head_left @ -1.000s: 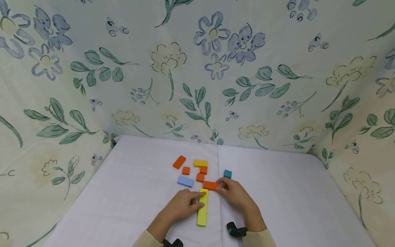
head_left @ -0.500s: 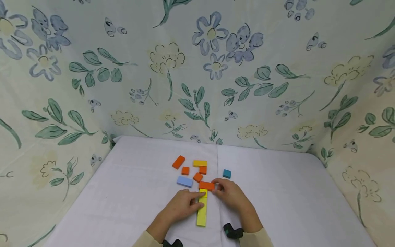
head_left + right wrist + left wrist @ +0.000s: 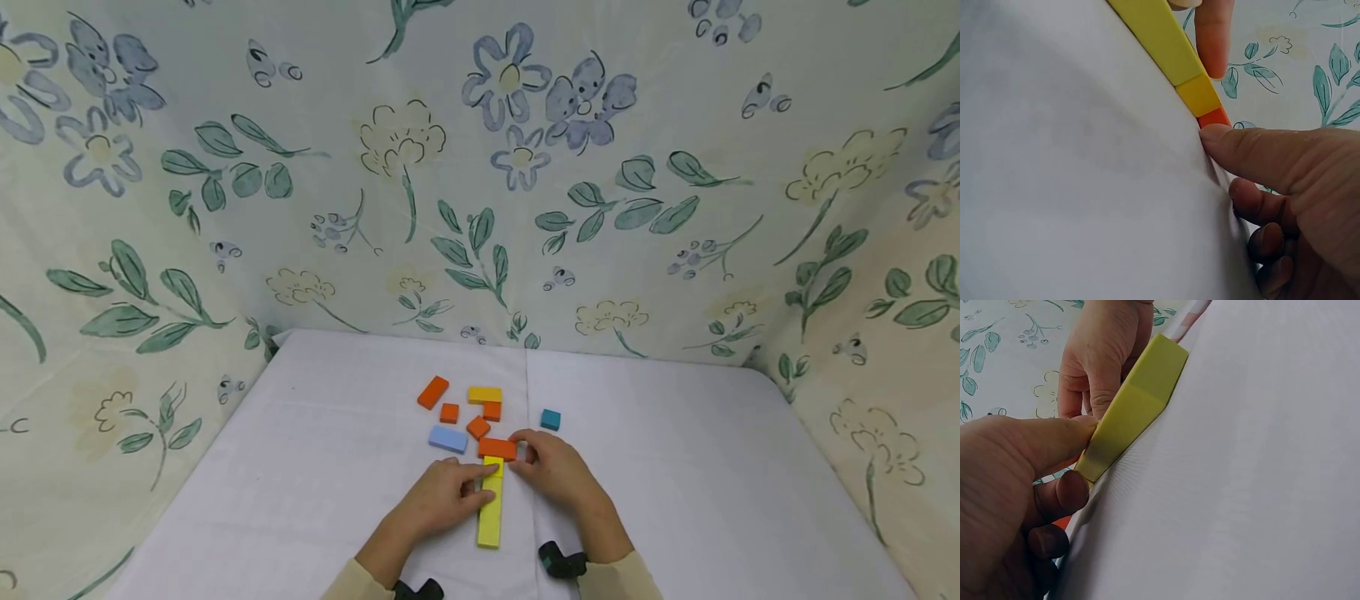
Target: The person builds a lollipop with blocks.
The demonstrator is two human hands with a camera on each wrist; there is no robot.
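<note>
Alignment seemingly needs squaring next: my right hand pinches an orange wooden-looking oblong; my left hand, forefinger straight, touches a yellow cube.

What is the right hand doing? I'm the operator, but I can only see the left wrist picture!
Observer: In the head view, the right hand is at the right end of an orange block.

Operator: Are there any blue blocks? I can't find one.

Observer: Yes, a light blue block lies on the cloth beyond the left hand.

Operator: Cool! What's past the right hand?

Observer: A small teal block, standing apart from the other blocks.
</note>
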